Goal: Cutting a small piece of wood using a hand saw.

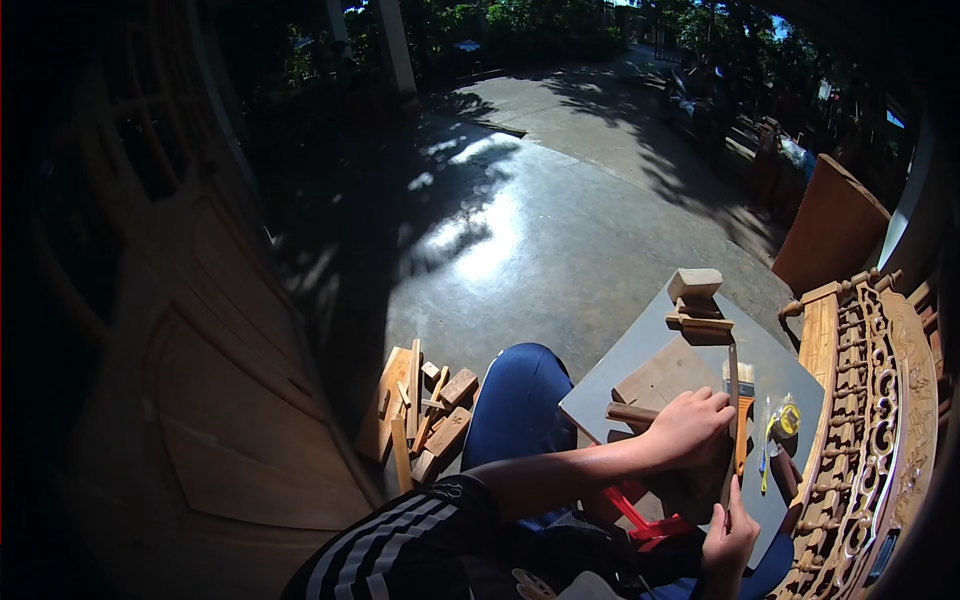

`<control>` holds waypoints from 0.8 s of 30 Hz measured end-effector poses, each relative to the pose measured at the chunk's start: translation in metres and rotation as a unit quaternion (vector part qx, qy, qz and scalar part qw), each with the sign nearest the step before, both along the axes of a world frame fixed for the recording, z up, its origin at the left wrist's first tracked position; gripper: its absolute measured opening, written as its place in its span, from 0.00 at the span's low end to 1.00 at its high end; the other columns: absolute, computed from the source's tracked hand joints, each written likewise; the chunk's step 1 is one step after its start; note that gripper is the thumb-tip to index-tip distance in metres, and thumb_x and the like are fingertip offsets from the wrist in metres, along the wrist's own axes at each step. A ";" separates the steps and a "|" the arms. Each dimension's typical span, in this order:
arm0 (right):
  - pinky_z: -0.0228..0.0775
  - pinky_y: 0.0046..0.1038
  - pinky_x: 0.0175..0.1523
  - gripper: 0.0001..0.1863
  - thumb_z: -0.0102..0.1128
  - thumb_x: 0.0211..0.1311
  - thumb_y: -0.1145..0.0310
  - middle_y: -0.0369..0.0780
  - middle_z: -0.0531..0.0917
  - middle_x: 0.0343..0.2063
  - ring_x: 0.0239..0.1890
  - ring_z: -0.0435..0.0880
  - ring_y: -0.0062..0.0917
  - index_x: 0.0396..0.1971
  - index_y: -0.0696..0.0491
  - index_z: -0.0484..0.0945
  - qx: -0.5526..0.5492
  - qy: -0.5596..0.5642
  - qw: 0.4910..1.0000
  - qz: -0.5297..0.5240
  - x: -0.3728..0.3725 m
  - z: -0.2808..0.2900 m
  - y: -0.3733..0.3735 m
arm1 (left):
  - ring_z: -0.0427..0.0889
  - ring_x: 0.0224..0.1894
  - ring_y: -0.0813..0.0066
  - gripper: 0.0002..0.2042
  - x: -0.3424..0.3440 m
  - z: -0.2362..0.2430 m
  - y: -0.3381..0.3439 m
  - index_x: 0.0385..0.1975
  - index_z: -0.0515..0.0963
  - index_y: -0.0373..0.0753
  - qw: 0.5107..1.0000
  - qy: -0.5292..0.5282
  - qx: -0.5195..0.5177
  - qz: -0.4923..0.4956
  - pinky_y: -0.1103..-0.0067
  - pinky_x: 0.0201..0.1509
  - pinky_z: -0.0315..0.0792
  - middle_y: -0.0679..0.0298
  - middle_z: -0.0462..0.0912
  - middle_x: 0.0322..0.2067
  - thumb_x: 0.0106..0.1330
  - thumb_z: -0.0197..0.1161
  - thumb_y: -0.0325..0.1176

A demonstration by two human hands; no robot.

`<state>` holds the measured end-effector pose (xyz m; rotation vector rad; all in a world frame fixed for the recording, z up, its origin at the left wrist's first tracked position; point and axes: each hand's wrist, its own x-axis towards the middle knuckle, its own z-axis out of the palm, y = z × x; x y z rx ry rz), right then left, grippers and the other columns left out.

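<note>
My left hand point(692, 428) is closed, knuckles up, over the grey board on my lap. What its fingers grip is hidden beneath them. Below it, nearer my body, my right hand point(730, 535) is wrapped round the near end of a long, narrow, dark file-like tool point(733, 362), which runs away from me past my left fingertips. Right beside this tool lies a paintbrush point(741, 430) with pale bristles and an orange handle. A dark wood strip point(632, 412) pokes out left of my left wrist, by a flat light-brown wood panel point(668, 372).
The grey board point(600, 400) carries a wooden block point(695, 283), short wood pieces point(700, 322) and a yellow tape measure point(786, 420). Wood offcuts point(440, 420) are heaped left of my knee. Carved furniture point(860, 400) stands close on the right, a large wooden panel point(240, 400) on the left.
</note>
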<state>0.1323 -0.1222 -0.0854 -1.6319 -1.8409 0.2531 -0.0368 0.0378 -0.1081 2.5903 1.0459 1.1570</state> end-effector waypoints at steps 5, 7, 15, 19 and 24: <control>0.63 0.30 0.25 0.29 0.55 0.59 0.83 0.48 0.70 0.15 0.16 0.72 0.24 0.63 0.62 0.76 -0.021 -0.005 0.999 -0.035 0.007 0.001 -0.026 | 0.80 0.42 0.60 0.11 0.010 0.000 0.000 0.36 0.77 0.37 1.000 -0.004 0.014 -0.013 0.70 0.44 0.75 0.58 0.79 0.40 0.56 0.66 0.33; 0.64 0.29 0.25 0.29 0.54 0.58 0.84 0.48 0.69 0.14 0.16 0.74 0.23 0.62 0.62 0.76 -0.021 0.014 0.998 -0.056 0.010 -0.007 -0.042 | 0.80 0.42 0.61 0.11 0.007 -0.003 0.001 0.37 0.77 0.37 1.000 0.003 0.001 -0.003 0.70 0.44 0.75 0.58 0.79 0.40 0.56 0.66 0.33; 0.67 0.42 0.27 0.15 0.61 0.68 0.69 0.52 0.76 0.19 0.19 0.75 0.46 0.22 0.59 0.72 -0.064 -0.041 0.996 -0.049 0.008 0.017 -0.070 | 0.80 0.43 0.61 0.11 0.004 -0.008 0.006 0.37 0.77 0.38 1.000 0.015 0.018 -0.009 0.70 0.46 0.76 0.59 0.78 0.39 0.56 0.65 0.34; 0.62 0.31 0.24 0.27 0.55 0.58 0.84 0.48 0.70 0.14 0.15 0.74 0.29 0.61 0.64 0.77 -0.007 -0.002 0.999 -0.032 0.009 0.000 -0.031 | 0.79 0.44 0.61 0.11 0.002 -0.003 0.004 0.38 0.78 0.38 1.000 0.004 0.008 -0.021 0.70 0.46 0.76 0.58 0.78 0.39 0.57 0.65 0.33; 0.61 0.32 0.24 0.27 0.55 0.57 0.84 0.48 0.70 0.14 0.14 0.74 0.31 0.60 0.66 0.77 -0.004 0.008 1.000 -0.023 0.009 0.004 -0.005 | 0.79 0.44 0.60 0.09 0.000 0.004 0.002 0.37 0.77 0.37 0.999 -0.010 -0.008 -0.036 0.69 0.46 0.76 0.57 0.78 0.39 0.58 0.65 0.31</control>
